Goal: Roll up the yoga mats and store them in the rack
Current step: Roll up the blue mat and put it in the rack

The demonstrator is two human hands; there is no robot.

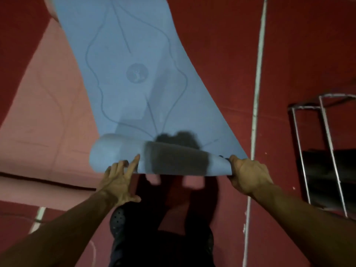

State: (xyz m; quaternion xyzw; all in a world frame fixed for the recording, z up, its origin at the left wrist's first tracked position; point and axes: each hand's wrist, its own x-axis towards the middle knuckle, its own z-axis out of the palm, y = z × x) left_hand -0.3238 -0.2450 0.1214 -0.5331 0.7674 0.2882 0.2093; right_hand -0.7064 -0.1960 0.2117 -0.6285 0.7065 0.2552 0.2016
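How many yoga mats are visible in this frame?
2. The blue yoga mat lies mid-floor, its near end rolled under both hands. The pink yoga mat lies flat to its left. Others may lie outside the view.

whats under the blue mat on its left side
A pink mat lies flat beside and partly under the blue mat, on the red floor. How far the pink one reaches beneath is covered.
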